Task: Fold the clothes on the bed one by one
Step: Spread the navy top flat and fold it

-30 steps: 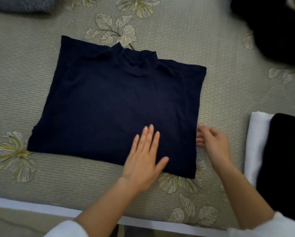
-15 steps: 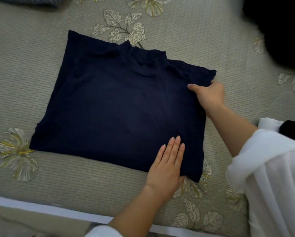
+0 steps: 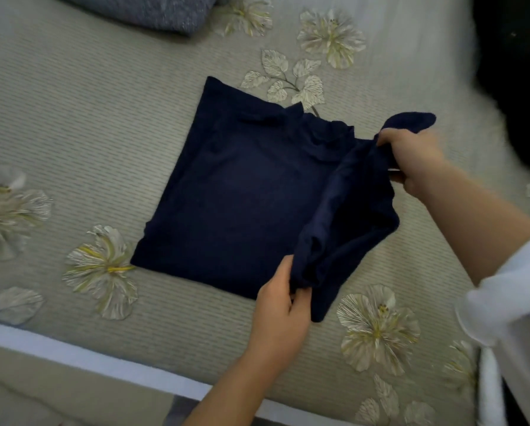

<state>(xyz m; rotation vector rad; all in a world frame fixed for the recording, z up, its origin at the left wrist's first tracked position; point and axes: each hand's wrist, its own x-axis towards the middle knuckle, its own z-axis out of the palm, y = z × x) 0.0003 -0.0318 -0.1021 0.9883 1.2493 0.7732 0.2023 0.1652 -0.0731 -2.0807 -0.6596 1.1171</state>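
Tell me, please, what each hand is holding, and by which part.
The navy top: right hand grips its right edge near the shoulder, left hand that edge near the hem.

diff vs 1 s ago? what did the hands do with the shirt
The right hand slid up the right edge of the navy shirt and gripped its top corner. The left hand went from pressing flat to pinching the bottom right hem. Together they lifted that side off the bedspread, curling it inward. The shirt's left part stayed flat.
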